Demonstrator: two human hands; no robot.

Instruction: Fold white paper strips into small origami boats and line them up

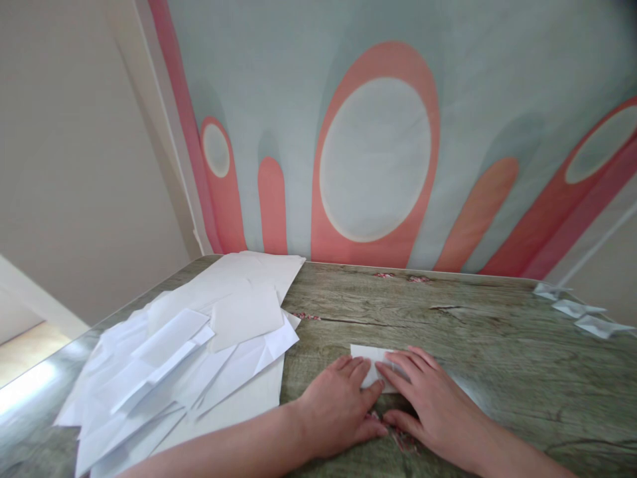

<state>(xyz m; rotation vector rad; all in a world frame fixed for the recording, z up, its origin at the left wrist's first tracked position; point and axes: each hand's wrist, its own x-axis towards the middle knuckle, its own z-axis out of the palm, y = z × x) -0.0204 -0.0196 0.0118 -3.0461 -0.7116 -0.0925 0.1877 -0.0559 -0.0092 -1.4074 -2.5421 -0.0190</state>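
A small piece of white paper (pixel 368 351) lies on the wooden-looking tabletop in front of me, partly covered by my fingers. My left hand (pixel 334 403) is curled over its left part, fingertips pressing it down. From the other side, my right hand (pixel 432 398) rests its stretched, slightly spread fingers on the right part, with the thumb apart and nearer me. Whether the paper is folded under my fingers is hidden. Below my palms, a reddish frayed patch (pixel 403 439) shows on the table.
A loose, overlapping pile of white paper sheets (pixel 249 318), some folded, covers the table's left side. Several small folded paper pieces (pixel 603 326) lie in a row near the right edge. Behind the table (pixel 478 332) stands a wall covering (pixel 375 159) patterned with coral and pale shapes.
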